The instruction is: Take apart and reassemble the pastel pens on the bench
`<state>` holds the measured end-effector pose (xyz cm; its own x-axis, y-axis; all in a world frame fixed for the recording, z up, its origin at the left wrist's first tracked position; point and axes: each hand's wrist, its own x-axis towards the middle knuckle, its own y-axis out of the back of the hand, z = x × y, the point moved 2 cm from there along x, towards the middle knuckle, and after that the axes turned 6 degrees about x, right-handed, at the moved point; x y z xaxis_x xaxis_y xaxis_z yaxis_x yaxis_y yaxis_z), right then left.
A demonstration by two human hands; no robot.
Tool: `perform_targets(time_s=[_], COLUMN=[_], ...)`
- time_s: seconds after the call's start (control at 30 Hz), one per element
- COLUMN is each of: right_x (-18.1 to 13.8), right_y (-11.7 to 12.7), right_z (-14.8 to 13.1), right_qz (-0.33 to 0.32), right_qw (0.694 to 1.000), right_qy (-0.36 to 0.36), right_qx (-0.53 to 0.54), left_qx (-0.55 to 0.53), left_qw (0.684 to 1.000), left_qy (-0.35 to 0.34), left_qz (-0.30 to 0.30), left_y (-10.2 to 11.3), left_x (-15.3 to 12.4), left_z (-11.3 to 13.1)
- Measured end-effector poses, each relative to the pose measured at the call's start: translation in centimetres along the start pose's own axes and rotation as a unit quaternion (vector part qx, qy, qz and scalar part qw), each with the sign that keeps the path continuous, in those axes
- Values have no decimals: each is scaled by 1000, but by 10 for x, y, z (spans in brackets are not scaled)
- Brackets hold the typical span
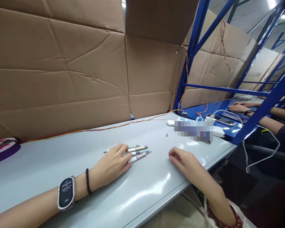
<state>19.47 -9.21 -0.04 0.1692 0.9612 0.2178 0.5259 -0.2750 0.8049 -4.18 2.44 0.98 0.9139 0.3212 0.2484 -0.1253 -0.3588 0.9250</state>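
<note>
My left hand (pixel 112 164) lies palm down on the grey table (pixel 61 152), fingers stretched over a small cluster of pens (pixel 139 152) in cream, blue and pink. The fingertips cover the pens' near ends; it grips nothing. A watch and a dark bead bracelet sit on that wrist. My right hand (pixel 185 161) rests on the table to the right of the pens, apart from them, with its fingers curled downward and the tips touching the surface. Nothing shows in it.
Cardboard sheets (pixel 61 69) wall the table's far side. A red-yellow wire (pixel 109 127) runs along their base to small white devices (pixel 180 121). A purple round object (pixel 2 148) lies far left. Blue racking (pixel 263 104) and another person's arms (pixel 256 110) are at right.
</note>
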Motion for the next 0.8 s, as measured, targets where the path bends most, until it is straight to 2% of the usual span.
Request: perform_targets(time_s=[0.1, 0.17, 0.23, 0.43, 0.6, 0.8], right_x=[-21, -30, -35, -35, -32, -33], right_y=[-11, -16, -20, -29, -39, -39], right_z=[-5, -4, -3, -24, -44, -45], right_qz=[69, 119, 137, 78, 68, 45], right_qw=[992, 982, 973, 956, 937, 934], right_qy=[-21, -47, -67, -23, 5, -2], right_qx=[105, 141, 174, 281, 342, 355], left_qx=[3, -37, -91, -159, -190, -197], left_qw=[1000, 999, 994, 981, 977, 976], left_qy=[-1, 4, 14, 37, 9, -2], left_qz=[-12, -28, -52, -100, -99, -95], left_y=[1, 3, 6, 14, 17, 18], left_x=[-4, -11, -23, -58, -58, -57], left_z=[5, 8, 12, 22, 23, 23])
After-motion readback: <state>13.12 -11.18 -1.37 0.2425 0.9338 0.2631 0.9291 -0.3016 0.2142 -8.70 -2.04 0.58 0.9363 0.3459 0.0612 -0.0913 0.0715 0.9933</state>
